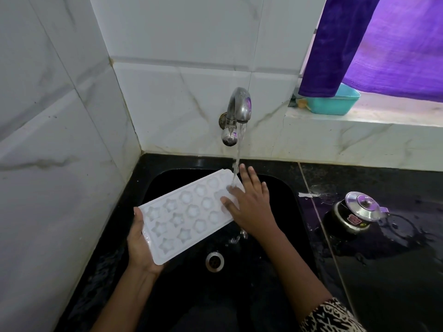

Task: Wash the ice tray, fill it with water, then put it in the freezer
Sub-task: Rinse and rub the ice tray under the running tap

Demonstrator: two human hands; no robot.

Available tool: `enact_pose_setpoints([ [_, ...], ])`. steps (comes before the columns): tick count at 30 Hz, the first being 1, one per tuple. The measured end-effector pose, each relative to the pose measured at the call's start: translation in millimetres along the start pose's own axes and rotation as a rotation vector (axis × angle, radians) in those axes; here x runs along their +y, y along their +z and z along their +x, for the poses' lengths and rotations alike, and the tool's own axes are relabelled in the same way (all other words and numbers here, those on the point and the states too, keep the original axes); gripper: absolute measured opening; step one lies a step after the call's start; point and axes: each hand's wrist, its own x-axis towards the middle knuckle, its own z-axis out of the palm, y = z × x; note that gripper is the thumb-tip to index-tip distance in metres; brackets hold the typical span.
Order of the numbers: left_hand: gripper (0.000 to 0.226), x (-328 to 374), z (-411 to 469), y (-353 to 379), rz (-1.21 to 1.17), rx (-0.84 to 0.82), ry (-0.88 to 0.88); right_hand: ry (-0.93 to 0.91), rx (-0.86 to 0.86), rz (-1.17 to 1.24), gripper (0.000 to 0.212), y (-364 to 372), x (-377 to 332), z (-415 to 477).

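Farthest left, our left hand (140, 243) cups the near short end of the ice tray (189, 213), palm under it, thumb hooked over the rim, closed firmly on the plastic. From that hand the tray runs up and to the right, tilted so its far end sits higher, and it hangs over the black sink (282, 188) without touching the basin. The star moulds lie nearest this hand, the round ones farther along.

Just below and right of the left hand, down in the basin, is the drain (215, 261).

At the tray's far end our right hand (251, 207) lies flat on the last moulds, fingers spread and open, rubbing rather than gripping. The stream of water (237, 164) from the tap (237, 109) lands just beside those fingertips, on the tray's far corner.

We judge this to be the washing step, with filling not yet begun. Only one hand truly holds the wet tray, so a hard push from the rubbing hand could lever it loose into the basin. Water striking the slope may also splash toward the counter (383, 271) right of the right hand, where a small steel pot (354, 215) stands in a puddle.
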Motion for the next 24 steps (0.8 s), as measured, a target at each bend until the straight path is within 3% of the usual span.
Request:
enact_pose_setpoints([
  [3, 0.073, 4, 2, 1, -0.091, -0.096, -0.006, -0.017, -0.015, 0.02, 0.063, 0, 3, 1],
  [6, 0.068, 1, 0, -3, -0.01, 0.013, 0.018, 0.022, 0.082, -0.016, 0.067, 2, 3, 3],
  [10, 0.067, 2, -3, 2, 0.014, 0.045, 0.063, -0.036, -0.006, -0.045, 0.081, 8, -6, -4],
  [16, 0.068, -5, -6, 2, -0.007, 0.05, 0.007, 0.019, 0.081, 0.003, 0.07, 8, 0, -2],
  [20, 0.067, -2, -7, 2, -0.008, 0.032, 0.053, -0.017, -0.007, 0.0, 0.076, 9, 3, -6],
  [24, 0.067, -10, -7, 0, -0.024, 0.043, 0.021, 0.033, 0.103, 0.032, 0.065, 9, 6, 0],
])
